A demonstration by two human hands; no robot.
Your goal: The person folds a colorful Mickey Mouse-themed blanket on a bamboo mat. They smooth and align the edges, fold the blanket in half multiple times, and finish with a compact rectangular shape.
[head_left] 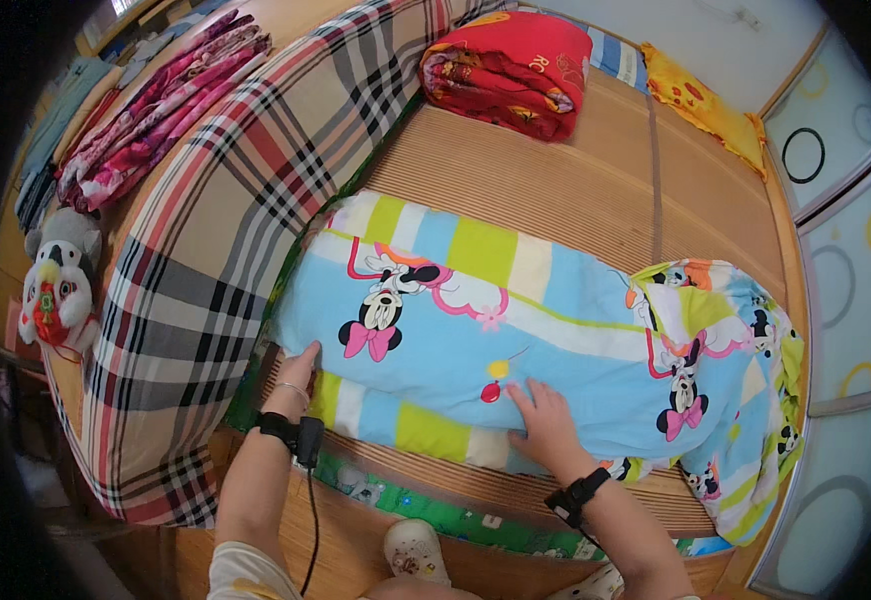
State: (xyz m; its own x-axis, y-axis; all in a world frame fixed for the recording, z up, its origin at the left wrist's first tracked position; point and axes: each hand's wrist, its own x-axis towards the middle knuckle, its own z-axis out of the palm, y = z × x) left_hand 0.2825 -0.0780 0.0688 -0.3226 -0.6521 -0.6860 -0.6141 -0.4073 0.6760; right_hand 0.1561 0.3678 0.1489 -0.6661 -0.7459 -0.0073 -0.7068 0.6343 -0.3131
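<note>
A folded quilt (406, 350), light blue with cartoon mice and green, white and blue blocks, lies lengthwise across a brown slatted mat. At its near left edge, my left hand (299, 370) has the thumb against the fabric, the other fingers mostly hidden at the edge; it looks closed on the quilt. My right hand (548, 428) rests on the near middle of the quilt, fingers apart, below a printed red balloon. The quilt's right end is bunched and hangs over toward the mat's near right corner. Both wrists wear black straps.
A plaid-covered headboard (196, 240) rises along the left, with a plush toy (59, 285) and pink patterned cloth (156, 110) behind it. Beyond the quilt on the mat (516, 190) sit a rolled red quilt (506, 75) and a yellow pillow (706, 105). Sliding doors (841, 260) stand right.
</note>
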